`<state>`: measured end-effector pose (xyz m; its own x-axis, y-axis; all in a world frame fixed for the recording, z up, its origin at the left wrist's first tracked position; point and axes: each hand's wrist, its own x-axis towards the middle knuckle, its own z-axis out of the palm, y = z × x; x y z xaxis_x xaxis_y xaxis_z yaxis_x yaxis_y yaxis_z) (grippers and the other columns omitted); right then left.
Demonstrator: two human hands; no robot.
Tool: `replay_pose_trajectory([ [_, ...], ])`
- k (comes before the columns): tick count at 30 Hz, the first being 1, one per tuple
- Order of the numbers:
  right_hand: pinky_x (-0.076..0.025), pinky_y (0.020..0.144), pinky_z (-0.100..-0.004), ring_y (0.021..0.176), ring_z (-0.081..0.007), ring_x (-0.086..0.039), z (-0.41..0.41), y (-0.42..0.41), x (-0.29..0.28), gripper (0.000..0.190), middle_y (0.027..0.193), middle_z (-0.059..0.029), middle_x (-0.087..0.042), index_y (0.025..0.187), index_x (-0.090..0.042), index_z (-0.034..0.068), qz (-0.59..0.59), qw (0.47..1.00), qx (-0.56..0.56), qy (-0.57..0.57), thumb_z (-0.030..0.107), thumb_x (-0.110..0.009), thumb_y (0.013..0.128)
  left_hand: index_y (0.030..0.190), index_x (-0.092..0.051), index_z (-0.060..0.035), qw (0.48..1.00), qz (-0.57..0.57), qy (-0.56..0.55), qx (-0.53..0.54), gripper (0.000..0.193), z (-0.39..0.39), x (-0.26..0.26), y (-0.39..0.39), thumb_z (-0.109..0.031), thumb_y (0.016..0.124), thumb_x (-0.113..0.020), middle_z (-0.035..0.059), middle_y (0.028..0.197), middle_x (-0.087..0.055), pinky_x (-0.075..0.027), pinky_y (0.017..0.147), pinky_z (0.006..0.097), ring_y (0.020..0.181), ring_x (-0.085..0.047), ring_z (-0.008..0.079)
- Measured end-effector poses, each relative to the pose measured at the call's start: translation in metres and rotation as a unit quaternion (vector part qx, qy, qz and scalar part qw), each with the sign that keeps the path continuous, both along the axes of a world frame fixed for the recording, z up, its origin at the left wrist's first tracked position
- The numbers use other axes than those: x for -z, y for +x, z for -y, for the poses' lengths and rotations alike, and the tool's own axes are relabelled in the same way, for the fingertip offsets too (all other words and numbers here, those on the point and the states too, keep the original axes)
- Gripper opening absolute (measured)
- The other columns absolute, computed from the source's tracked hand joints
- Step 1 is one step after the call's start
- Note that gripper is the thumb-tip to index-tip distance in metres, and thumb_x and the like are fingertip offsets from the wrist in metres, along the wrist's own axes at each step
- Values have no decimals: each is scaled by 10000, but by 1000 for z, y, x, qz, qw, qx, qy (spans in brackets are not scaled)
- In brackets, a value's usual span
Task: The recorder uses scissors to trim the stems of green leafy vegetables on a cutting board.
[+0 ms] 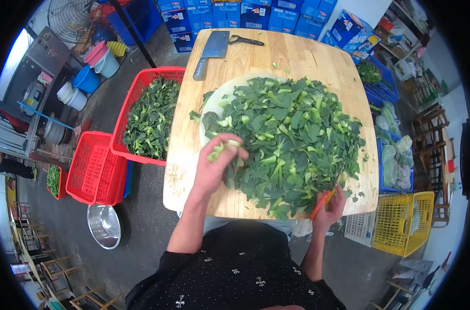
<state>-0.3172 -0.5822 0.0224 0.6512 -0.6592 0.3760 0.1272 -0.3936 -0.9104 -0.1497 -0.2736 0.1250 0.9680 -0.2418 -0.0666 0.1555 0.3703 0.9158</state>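
Note:
A big heap of cut leafy greens with pale green stems covers much of the wooden table. Part of a round white cutting board shows under its left side. At the left edge of the heap, my left hand pinches a few pale stem pieces between thumb and fingers. My right hand grips a cutting tool with orange and yellow handles, probably scissors. Its blade points into the near right of the heap and is partly hidden by leaves.
A cleaver and a black-handled peeler lie at the table's far left. Left of the table stand a red basket of greens, stacked red baskets and a steel bowl. Blue crates and a yellow crate are on the right.

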Motion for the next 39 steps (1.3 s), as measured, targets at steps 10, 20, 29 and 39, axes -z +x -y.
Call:
replay_pose_trajectory([
  [10, -550, 933, -289, 1095, -166, -679, 2, -5, 6, 622, 1280, -117, -685, 1503, -524, -11, -36, 999, 1, -9, -39, -787, 939, 1083, -761, -54, 944, 182, 262, -77, 215, 22, -47, 69, -222, 963, -820, 62, 911, -760, -539, 713, 297, 767, -694, 143],
  [20, -551, 979, -308, 1155, -186, -676, 5, -5, 7, 638, 1347, -132, -674, 1517, -515, -12, -29, 1000, -7, -6, -54, -780, 938, 1066, -800, -68, 864, 272, 424, -1, 269, 24, -19, 70, -273, 897, -838, 158, 992, -772, -563, 803, 415, 889, -743, 339],
  [29, -555, 955, -296, 1136, -174, -679, 4, -7, 5, 632, 1339, -126, -675, 1517, -520, -13, -50, 999, -2, -7, -44, -782, 942, 1072, -769, -30, 868, 299, 395, -33, 218, 34, -14, 37, -58, 869, -842, 137, 1145, -770, -579, 909, 365, 1028, -751, 284],
  [39, -514, 815, -239, 975, -101, -648, -3, 0, -7, 665, 1133, -63, -694, 1484, -536, -27, -33, 999, 8, -40, -41, -842, 893, 1007, -739, -24, 862, 387, 306, -112, 205, 32, -4, -6, 53, 822, -783, 165, 1202, -777, -606, 881, 355, 1040, -767, 273],
])
